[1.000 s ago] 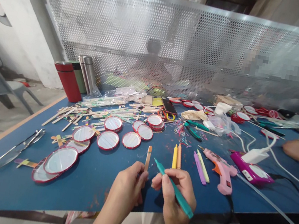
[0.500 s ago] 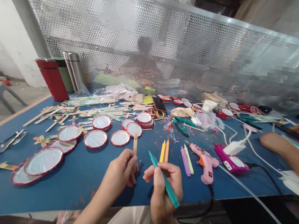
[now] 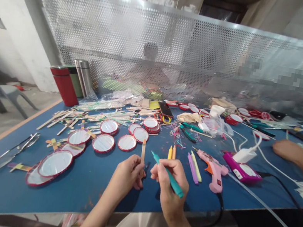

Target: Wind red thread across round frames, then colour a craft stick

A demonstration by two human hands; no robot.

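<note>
Over the blue counter (image 3: 75,194), the left hand (image 3: 127,174) closed its fingers on a craft stick (image 3: 142,152), and the right hand (image 3: 165,190) gripped what looked like a teal marker (image 3: 178,190).

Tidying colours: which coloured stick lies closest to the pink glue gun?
The pale yellow stick, beside the pink glue gun; the purple stick lies beyond it, the yellow and orange ones farther left.

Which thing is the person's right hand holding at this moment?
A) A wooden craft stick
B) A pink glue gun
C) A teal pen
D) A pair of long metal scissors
C. The right hand grips the teal pen between thumb and fingers, with its tip pointing up and to the left.
</note>
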